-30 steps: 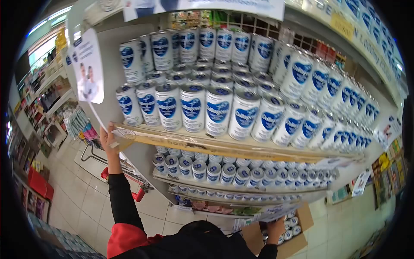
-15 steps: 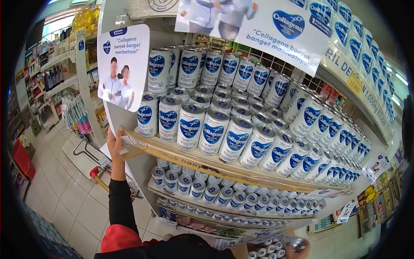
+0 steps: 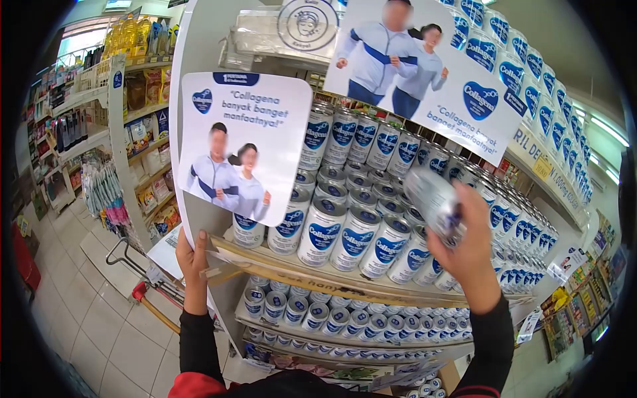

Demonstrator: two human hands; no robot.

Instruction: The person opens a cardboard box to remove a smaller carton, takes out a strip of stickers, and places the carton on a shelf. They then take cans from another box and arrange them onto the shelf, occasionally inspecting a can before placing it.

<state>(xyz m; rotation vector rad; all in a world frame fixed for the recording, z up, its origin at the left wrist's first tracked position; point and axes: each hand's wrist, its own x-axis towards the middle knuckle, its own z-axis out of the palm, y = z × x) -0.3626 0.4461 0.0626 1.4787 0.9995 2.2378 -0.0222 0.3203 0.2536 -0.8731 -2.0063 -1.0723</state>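
Note:
My right hand (image 3: 471,242) grips a white and blue drink can (image 3: 431,202), tilted and blurred, in front of the upper shelf's rows. Below and behind it stand several upright Collagena cans (image 3: 323,232) along the shelf's front edge. My left hand (image 3: 192,259) is closed around the edge of the white side panel (image 3: 182,199), at the left end of the wooden shelf front (image 3: 285,262). Just above that hand, a printed advertising card (image 3: 245,146) sticks out and covers part of the cans behind it.
Lower shelves hold more cans (image 3: 295,312). Beneath them is an open cardboard box (image 3: 451,375) with cans inside. A trolley with a metal handle (image 3: 119,249) stands on the tiled floor at left. A large banner (image 3: 424,79) hangs over the upper shelf.
My right hand has risen from low beside the box to the upper shelf, carrying the can. My left hand still holds the panel. The view has shifted, and the card looks larger.

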